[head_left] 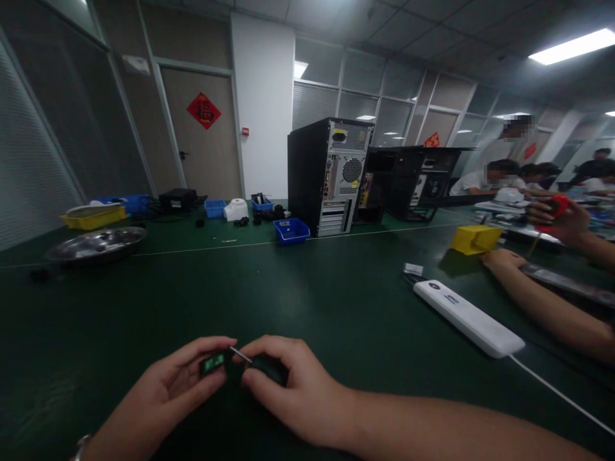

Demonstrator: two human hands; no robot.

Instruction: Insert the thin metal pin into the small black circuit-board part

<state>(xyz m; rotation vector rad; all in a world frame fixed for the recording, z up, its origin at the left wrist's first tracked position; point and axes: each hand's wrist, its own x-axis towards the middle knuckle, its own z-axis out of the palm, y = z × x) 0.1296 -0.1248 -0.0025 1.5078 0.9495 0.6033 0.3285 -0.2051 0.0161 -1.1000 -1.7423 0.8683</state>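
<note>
Between the thumb and fingers of my left hand [175,378] is a small black piece with a green circuit board [213,363] showing on its face. My right hand [298,384] is closed around the dark handle of a screwdriver [269,369]. Its thin metal shaft points left, and the tip is at the upper right edge of the circuit board, close to my left fingertips. Whether the tip touches the board, I cannot tell. Both hands are low over the green table [192,301].
A white power strip [466,317] trails a cable on the right. Nearby, a co-worker's hands [557,218] hold a red-handled tool beside a yellow bin [475,239]. Farther back stand computer towers [312,179], a blue bin [291,232] and a metal tray [96,244].
</note>
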